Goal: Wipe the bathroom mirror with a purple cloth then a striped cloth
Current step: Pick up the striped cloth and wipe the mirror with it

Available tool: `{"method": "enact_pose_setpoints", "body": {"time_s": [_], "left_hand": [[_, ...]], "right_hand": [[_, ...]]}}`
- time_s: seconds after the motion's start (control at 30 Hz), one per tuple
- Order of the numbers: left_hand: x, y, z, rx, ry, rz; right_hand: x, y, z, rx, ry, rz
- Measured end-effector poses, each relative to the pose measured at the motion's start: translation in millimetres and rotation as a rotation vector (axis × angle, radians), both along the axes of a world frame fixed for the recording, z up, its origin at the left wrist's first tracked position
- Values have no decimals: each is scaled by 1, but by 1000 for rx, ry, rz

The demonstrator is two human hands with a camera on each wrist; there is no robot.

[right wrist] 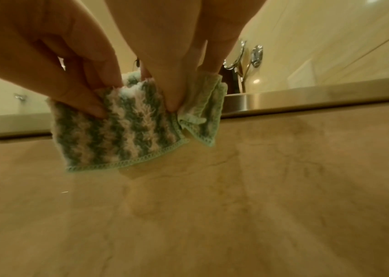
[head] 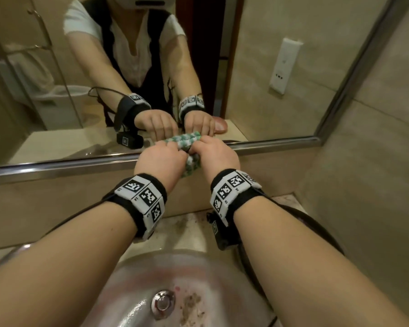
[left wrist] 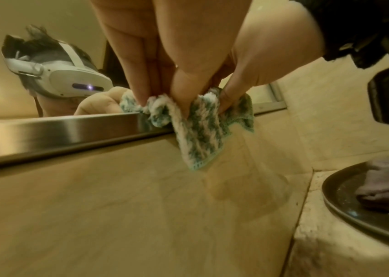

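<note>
Sink sits nearest you, below both forearms. Purple cloth lies on a dark tray on the surface. Your left hand and right hand both pinch the bunched striped cloth at the mirror's bottom frame.

From the head view, most of the striped cloth is hidden between the left hand and right hand; only small patches show. The purple cloth and the dark tray under it are cut off by the left wrist picture's right edge. The sink runs off the near edge. The fingertips in each grip sink into folds, and the mirror continues past the left and top edges.
</note>
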State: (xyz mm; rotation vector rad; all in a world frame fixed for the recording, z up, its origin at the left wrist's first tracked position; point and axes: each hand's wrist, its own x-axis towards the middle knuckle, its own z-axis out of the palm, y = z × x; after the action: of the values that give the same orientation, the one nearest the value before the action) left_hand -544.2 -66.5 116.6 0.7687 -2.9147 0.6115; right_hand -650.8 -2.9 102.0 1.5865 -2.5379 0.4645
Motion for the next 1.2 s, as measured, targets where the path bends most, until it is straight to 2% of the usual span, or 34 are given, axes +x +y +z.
{"method": "enact_pose_setpoints", "body": {"time_s": [0.37, 0.5, 0.63, 0.73, 0.8, 0.9, 1.03, 1.2], "left_hand": [[-101, 59, 0, 4, 0, -94], [-141, 79, 1, -16, -33, -197], [-185, 98, -3, -24, -67, -321], [-214, 109, -11, -27, -2, -417], [-224, 114, -13, 11, -15, -439], [-235, 113, -28, -114, 34, -524], [-238, 109, -30, -220, 25, -563], [-233, 107, -15, -415, -108, -411]], "right_hand": [[-96, 64, -7, -52, 24, -82], [-134, 91, -9, -60, 48, -142], [-171, 115, -8, -20, 169, -191], [-190, 126, -13, -60, 226, -237], [-198, 133, -17, -96, 253, -279], [-200, 150, -25, 22, 209, -305], [-203, 166, -42, 215, 234, -329], [-214, 155, -31, 306, 318, -374]]}}
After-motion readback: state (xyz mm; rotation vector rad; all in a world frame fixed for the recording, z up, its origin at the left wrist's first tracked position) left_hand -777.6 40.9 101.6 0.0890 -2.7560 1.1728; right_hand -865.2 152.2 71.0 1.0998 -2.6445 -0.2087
